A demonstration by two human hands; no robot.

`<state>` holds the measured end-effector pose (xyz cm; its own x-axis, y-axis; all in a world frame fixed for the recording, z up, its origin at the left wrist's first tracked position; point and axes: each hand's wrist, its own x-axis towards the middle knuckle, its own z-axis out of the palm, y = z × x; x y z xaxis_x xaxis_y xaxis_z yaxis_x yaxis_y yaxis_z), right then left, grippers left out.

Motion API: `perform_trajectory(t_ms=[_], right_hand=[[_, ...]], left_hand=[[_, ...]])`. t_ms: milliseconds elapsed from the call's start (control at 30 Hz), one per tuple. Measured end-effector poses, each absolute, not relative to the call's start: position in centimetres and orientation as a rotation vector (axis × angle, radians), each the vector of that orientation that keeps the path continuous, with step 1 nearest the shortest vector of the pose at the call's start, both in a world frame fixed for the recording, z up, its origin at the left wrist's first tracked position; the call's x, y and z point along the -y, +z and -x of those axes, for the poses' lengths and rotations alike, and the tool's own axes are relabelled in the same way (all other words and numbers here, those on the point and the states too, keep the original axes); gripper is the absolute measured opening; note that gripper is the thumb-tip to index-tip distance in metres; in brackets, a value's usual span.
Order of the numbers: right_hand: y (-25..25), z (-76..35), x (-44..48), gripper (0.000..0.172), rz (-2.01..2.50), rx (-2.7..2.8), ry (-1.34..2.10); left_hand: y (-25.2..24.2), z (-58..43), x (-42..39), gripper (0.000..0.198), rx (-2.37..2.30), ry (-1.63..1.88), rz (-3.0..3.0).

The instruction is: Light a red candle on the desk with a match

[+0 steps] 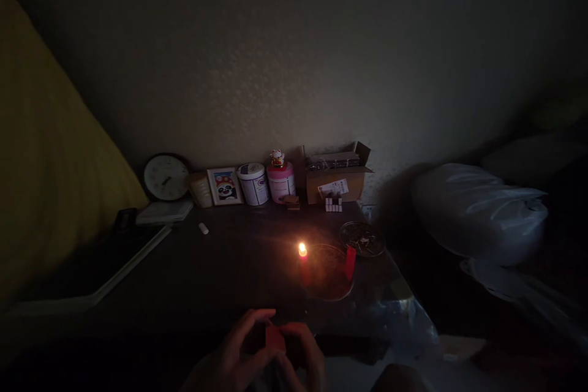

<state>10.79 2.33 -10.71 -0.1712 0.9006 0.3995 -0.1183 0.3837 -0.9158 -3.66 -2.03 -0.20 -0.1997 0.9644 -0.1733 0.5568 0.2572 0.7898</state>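
Note:
Near the front edge of the dark table, my left hand (243, 352) and my right hand (303, 352) are closed around a small matchbox-sized box (274, 339), which looks reddish in the dim light. My fingers grip it from both sides; part of it is hidden. Beyond my hands, a lit red candle (303, 263) stands upright at the left rim of a round plate (337, 297). A second red candle (350, 263), unlit, stands at the plate's right side.
A dish (362, 239) with small stick-like bits lies behind the plate. Along the wall stand a clock (165, 177), a panda picture (225, 187), a white canister (253, 185), a pink-lidded canister (281, 184) bearing a cat figurine, and an open cardboard box (316, 187). White bags (478, 208) lie right.

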Motion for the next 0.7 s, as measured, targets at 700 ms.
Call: perform_trajectory(t_ms=[700], right_hand=[[-10.6, -10.8, -2.3, 0.038, 0.790, 1.452, 1.014]], left_hand=[[-0.4, 4.0, 2.0, 0.041, -1.783, 0.759, -1.360]])
